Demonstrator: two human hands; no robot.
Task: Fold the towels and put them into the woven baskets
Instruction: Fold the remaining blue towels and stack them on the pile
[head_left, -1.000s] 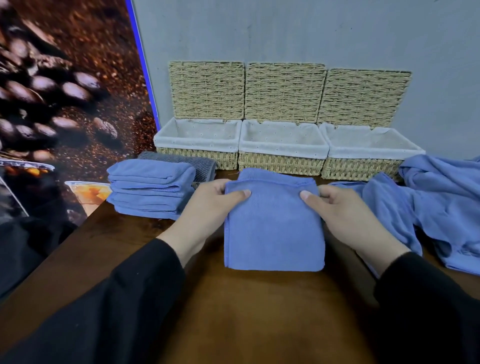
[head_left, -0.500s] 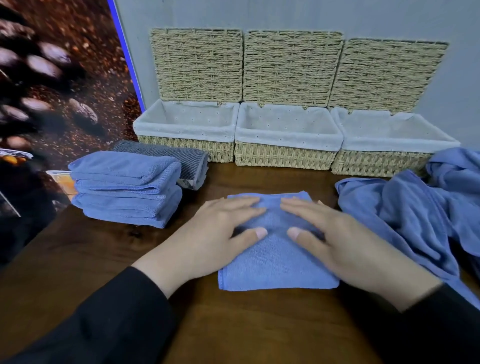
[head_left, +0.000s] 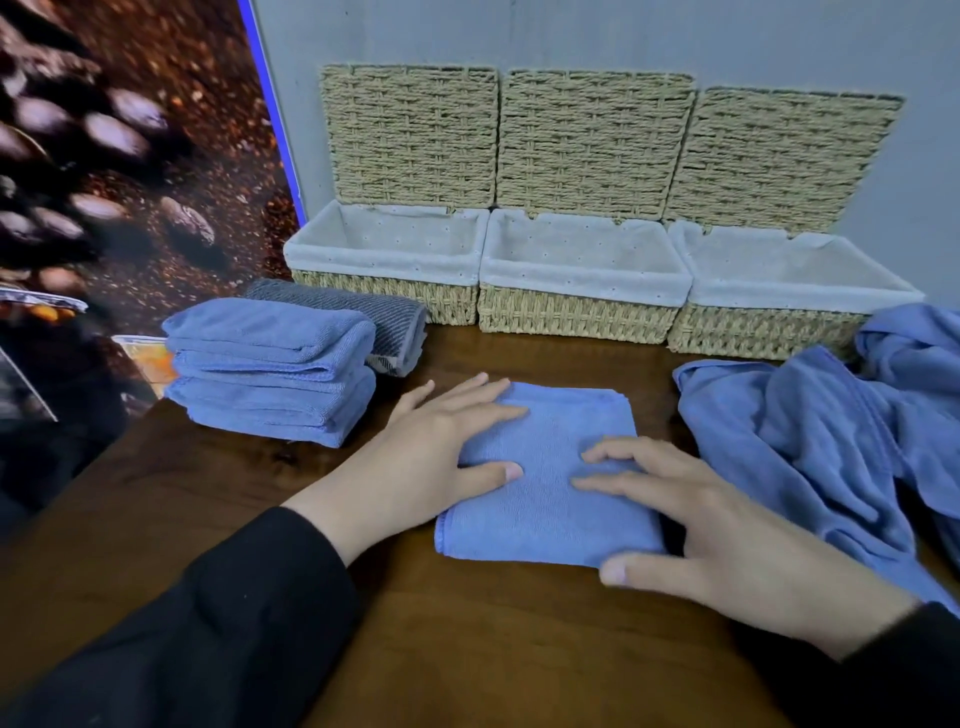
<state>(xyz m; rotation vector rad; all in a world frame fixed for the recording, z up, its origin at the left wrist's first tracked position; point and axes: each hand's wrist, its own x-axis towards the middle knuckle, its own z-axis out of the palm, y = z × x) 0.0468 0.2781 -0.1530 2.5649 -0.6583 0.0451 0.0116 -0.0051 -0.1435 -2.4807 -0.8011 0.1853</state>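
**Folded square pressed flat, baskets still unfilled**

Near the front edge of the tabletop (head_left: 519, 665), at its middle, the folded blue towel (head_left: 550, 483) lies as a thick square, and both hands are flat on it. A second ago the fingers pinched its far edge to bring the last fold over; half a second ago both palms had come down side by side on top. Now the left hand (head_left: 441, 457) has slid to the towel's left side and the right hand (head_left: 717, 525) to its near right corner, fingers spread and straight, pressing rather than gripping. That reads as the smoothing stroke that ends the fold, so this towel looks ready to be lifted.

It is soft, napped microfibre with a stitched hem, and will likely sag if picked up by one edge. Toward the left edge sits a stack of folded blue towels (head_left: 275, 369), with a grey ribbed towel (head_left: 384, 322) behind it. Crumpled, unfolded blue towels (head_left: 831, 431) lie heaped toward the right edge. Along the back edge stand three woven baskets (head_left: 576, 312) of coarse straw-coloured weave, white cloth liners showing, lids upright against the wall; no towel shows in any of them.
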